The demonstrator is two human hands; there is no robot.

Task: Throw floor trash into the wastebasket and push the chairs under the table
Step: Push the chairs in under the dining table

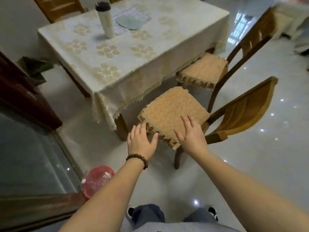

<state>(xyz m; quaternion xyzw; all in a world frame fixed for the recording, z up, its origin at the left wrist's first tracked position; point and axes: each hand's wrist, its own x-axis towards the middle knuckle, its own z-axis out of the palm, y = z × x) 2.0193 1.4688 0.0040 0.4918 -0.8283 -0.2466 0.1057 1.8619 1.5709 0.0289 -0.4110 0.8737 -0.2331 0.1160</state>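
Note:
A wooden chair (240, 114) with an orange frilled seat cushion (172, 109) stands pulled out from the table (127, 52), which wears a cream floral cloth. My left hand (141, 141), with a bead bracelet on the wrist, hovers open at the cushion's near left corner. My right hand (192, 133) is spread open over the cushion's near edge, touching or just above it. A second chair (204, 71) with the same cushion stands further back, partly under the table. A red wastebasket (97, 180) with white scraps inside sits on the floor at my lower left.
A white flask with a black lid (105, 19) and a glass plate (130, 22) stand on the table. Another chair back (58, 7) shows at the far side. A dark wooden door frame (25, 97) and glass panel lie left. Glossy tiled floor spreads to the right.

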